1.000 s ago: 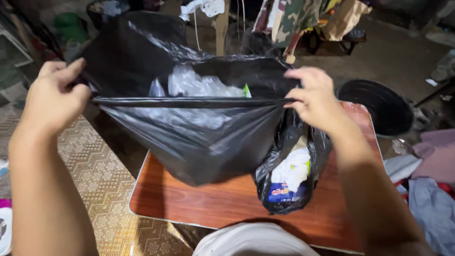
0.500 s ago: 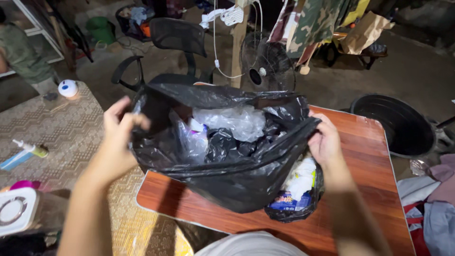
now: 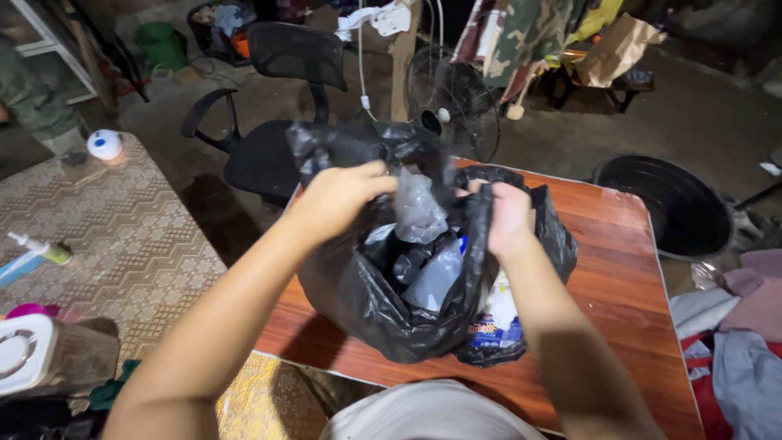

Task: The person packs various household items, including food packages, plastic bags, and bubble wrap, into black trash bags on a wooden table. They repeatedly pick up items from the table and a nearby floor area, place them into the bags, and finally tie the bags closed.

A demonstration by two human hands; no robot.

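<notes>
A black plastic bag (image 3: 358, 301) full of crumpled clear plastic (image 3: 417, 213) stands on a red-brown wooden table (image 3: 619, 269). My left hand (image 3: 338, 195) grips the bag's rim on the left side. On the right side my right hand (image 3: 509, 216) holds the other part of the rim. Both hands are close together over the bag's mouth, which is gathered narrow. A smaller dark bag with a blue and white packet (image 3: 493, 326) hangs beside the big one under my right wrist.
A black office chair (image 3: 277, 122) and a floor fan (image 3: 456, 102) stand behind the table. A black tub (image 3: 668, 204) sits on the floor at the right, clothes (image 3: 733, 342) beside it. A patterned mat (image 3: 122, 236) with a tube and containers lies at the left.
My hands held the bag's mouth stretched wide a second ago. They have come together toward the middle, drawing the rim in, and the bag now rests lower on the table.
</notes>
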